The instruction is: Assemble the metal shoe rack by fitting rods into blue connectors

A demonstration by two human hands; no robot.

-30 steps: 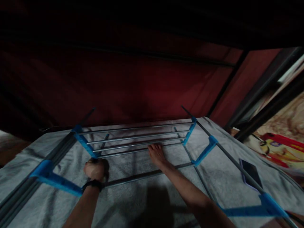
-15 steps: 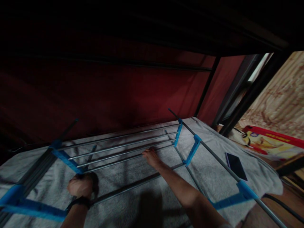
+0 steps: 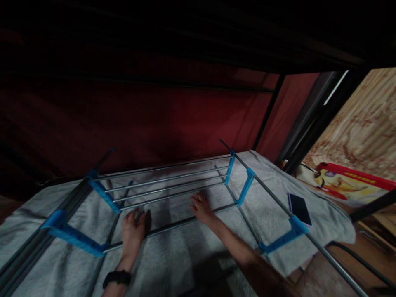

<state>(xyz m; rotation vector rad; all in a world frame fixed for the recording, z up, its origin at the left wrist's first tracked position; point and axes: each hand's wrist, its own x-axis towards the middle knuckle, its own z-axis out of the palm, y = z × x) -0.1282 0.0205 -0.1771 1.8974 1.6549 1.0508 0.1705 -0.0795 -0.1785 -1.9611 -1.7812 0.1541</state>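
A folded metal rack (image 3: 167, 187) of silver rods and blue plastic joints lies on a grey towel (image 3: 173, 255). My left hand (image 3: 133, 230), with a black wristband, rests open and flat on the towel just below the rack's near rod. My right hand (image 3: 201, 208) lies open on the towel beside the rods, fingertips close to the nearest silver rod. Neither hand holds anything.
A dark phone (image 3: 299, 208) lies on the towel at the right, beside a long rod with a blue joint (image 3: 283, 239). A dark red fabric wall (image 3: 161, 123) with black poles stands behind. A red and yellow printed box (image 3: 346, 185) sits at the far right.
My left hand has let go of the blue joint at the rack's corner and now lies flat. My right hand has drawn back from the rods. The view has shifted.
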